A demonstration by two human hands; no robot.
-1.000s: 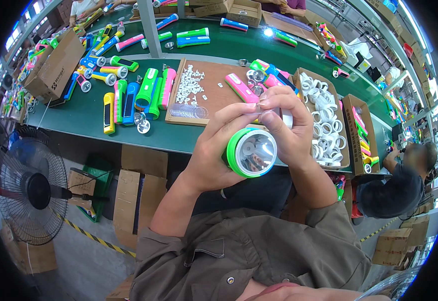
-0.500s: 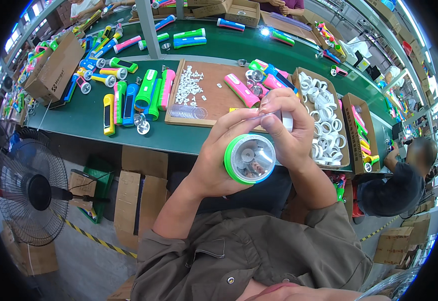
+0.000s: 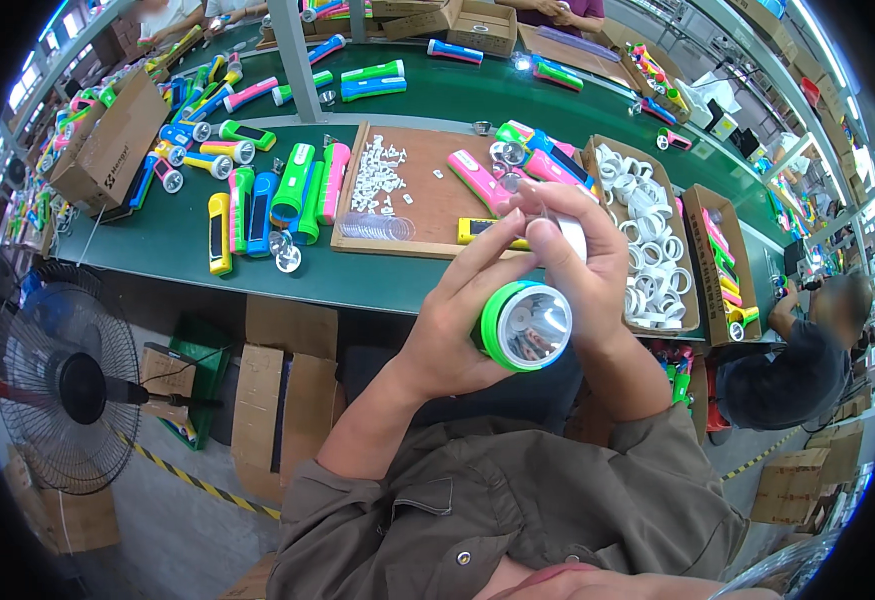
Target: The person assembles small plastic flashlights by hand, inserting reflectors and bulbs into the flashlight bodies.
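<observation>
My left hand (image 3: pixel 442 335) is wrapped round a green flashlight (image 3: pixel 497 335), its open head with a shiny reflector (image 3: pixel 539 328) tilted up toward me. Fingers of both hands meet just beyond it, around what looks like a thin clear disc (image 3: pixel 535 204), only partly visible. My right hand (image 3: pixel 597 265) is closed and also has a white ring (image 3: pixel 571 238) tucked against its palm. Behind the hands, a yellow flashlight (image 3: pixel 477 230) and a pink one (image 3: pixel 475 178) lie on a brown wooden board (image 3: pixel 417 170), with small white parts (image 3: pixel 382 165) and a row of clear discs (image 3: pixel 379 228).
A carton of white rings (image 3: pixel 692 240) stands right of the board, beside a carton of flashlights (image 3: pixel 702 215). Several flashlights (image 3: pixel 297 180) stand at the left near another carton (image 3: pixel 122 135). A fan (image 3: pixel 82 385) is at lower left. Another person (image 3: pixel 792 370) sits at right.
The flashlight in my left hand has shifted right and turned its head further rightward. My fingertips have moved slightly, uncovering more of the yellow flashlight on the board.
</observation>
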